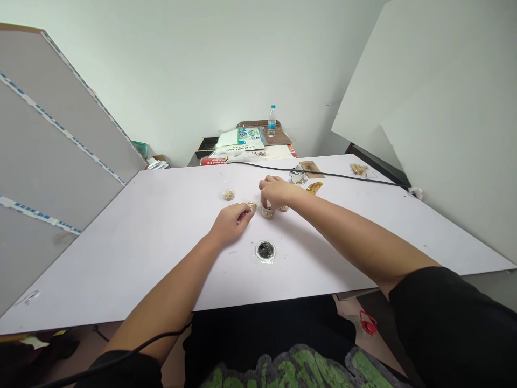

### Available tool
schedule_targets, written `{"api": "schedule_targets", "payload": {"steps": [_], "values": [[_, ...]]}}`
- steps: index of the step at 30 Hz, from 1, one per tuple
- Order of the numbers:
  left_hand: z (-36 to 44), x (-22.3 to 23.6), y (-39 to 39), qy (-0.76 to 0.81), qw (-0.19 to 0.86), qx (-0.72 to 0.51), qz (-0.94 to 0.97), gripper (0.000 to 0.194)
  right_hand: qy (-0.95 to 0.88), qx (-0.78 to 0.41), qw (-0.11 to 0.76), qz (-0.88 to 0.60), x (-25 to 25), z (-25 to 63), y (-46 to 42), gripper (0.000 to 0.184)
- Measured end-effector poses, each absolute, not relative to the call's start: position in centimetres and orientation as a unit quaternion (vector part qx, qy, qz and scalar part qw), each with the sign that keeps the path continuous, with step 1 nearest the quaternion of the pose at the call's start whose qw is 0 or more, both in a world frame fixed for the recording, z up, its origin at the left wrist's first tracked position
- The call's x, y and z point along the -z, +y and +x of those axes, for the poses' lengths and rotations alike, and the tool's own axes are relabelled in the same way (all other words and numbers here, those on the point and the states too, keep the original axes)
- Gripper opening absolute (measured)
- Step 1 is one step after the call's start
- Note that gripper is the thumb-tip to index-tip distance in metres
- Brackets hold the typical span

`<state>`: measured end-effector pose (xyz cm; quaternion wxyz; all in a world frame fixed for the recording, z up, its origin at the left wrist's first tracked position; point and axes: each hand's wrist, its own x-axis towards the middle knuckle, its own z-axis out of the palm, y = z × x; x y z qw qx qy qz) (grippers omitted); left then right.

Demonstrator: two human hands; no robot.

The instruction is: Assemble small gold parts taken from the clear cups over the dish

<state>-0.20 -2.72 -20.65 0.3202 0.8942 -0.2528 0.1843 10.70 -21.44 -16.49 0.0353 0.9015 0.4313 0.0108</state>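
My left hand (231,224) rests on the white table, its thumb and fingers closed at the near side of a small clear cup of pale, straw-like bits (252,205). Just right of it stands another clear cup (267,214) with similar bits inside. From above, my right hand (276,193) reaches down into that cup with bent fingers. Their tips are hidden, so what they pinch does not show. Partly behind the right hand is a further small cup (284,208). A separate cup of pale bits (228,194) stands to the left, farther back.
A round hole with a ring (265,250) lies in the table in front of me. Behind the hands are gold foil (314,187), silver packaging (298,175), a brown card (312,169) and a black cable (339,175). A pale bundle (358,169) lies at the right. Panels flank the table.
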Motion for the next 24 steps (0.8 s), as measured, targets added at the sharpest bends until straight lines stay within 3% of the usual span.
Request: {"api": "schedule_targets", "payload": {"steps": [5,13,24], "values": [[-0.2,20.7,-2.9,-0.262,0.316,-0.179,0.894,0.024,0.422,0.022,0.067,0.904,17.1,11.2,-21.6,0.026],[-0.3,20.7,-2.7,-0.279,0.313,-0.170,0.892,0.022,0.395,0.073,0.101,0.910,16.8,10.8,-21.5,0.026],[-0.1,21.0,-2.6,-0.280,0.313,-0.163,0.893,0.021,0.400,0.118,0.115,0.902,16.4,10.6,-21.8,0.014]]}}
